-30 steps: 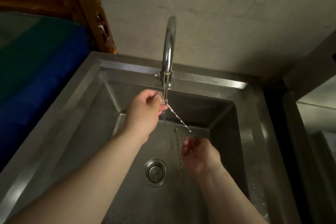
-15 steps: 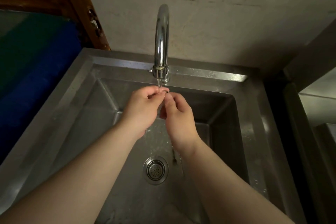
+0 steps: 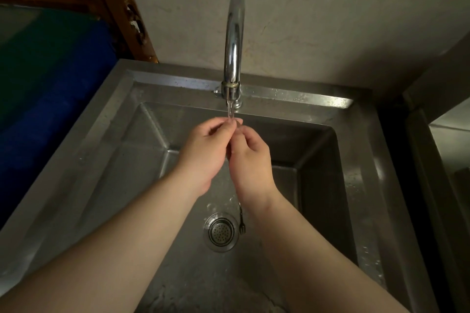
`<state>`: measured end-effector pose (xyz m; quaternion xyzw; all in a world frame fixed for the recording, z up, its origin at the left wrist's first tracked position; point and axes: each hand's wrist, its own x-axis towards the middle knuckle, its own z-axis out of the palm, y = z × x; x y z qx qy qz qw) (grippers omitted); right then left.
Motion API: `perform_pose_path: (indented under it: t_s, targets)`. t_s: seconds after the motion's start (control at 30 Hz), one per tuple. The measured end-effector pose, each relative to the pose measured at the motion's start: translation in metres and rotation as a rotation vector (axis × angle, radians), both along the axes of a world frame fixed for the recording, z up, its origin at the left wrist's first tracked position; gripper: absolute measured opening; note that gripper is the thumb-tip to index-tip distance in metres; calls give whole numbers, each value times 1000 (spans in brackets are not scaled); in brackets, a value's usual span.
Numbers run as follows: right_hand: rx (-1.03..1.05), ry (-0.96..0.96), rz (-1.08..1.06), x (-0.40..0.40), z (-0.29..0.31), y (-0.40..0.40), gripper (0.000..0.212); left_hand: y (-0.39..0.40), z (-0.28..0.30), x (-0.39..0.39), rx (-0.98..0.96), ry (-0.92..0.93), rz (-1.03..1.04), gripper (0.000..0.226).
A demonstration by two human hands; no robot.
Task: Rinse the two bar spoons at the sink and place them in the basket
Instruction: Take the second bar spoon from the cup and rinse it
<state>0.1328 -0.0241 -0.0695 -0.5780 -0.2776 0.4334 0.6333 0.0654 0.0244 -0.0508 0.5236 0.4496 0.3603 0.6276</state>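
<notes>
My left hand (image 3: 206,152) and my right hand (image 3: 250,160) meet fingertip to fingertip under the running faucet (image 3: 232,58). Both pinch a bar spoon (image 3: 237,122), and only a glint of its metal shows between the fingers, where the water stream hits it. Below my right wrist a thin twisted stem with a forked end (image 3: 241,223) shows beside the drain (image 3: 220,232). I cannot tell whether that stem lies on the sink floor or hangs from my hands. No basket is in view.
The steel sink (image 3: 300,103) has wet walls and a deep basin. A plaster wall stands behind it, with a carved wooden frame (image 3: 119,7) at the back left. A blue and green surface (image 3: 45,79) lies to the left, and a dark gap and another steel unit (image 3: 442,160) to the right.
My right hand has risen from the low end of the spoon's stem to meet my left hand under the stream. The long diagonal stem between the hands is no longer visible.
</notes>
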Motion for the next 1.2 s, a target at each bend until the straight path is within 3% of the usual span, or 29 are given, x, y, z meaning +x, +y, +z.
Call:
perform_pose_path:
  t_s: [0.43,0.57,0.8,0.93,1.03,1.2]
  targets:
    - [-130,-140,-30,-11,0,1,22,-3,-9,-5,-153,-143,88,21]
    - [-176,-173,-14,-8,-4,-3,22,0,-11,-4,-124,-92,80,31]
    - [-185,-216,15,-1,-8,-7,24,-5,-21,-1,-219,-114,66,21]
    - [-249,-340,75,7,-15,-15,20,1,-19,-1,-234,-174,174,19]
    - [-341,-502,116,15,-21,-23,33,11,-18,-5,-242,-196,268,16]
    - [-511,-723,235,27,-12,-29,36,30,-24,-22,-384,-273,539,17]
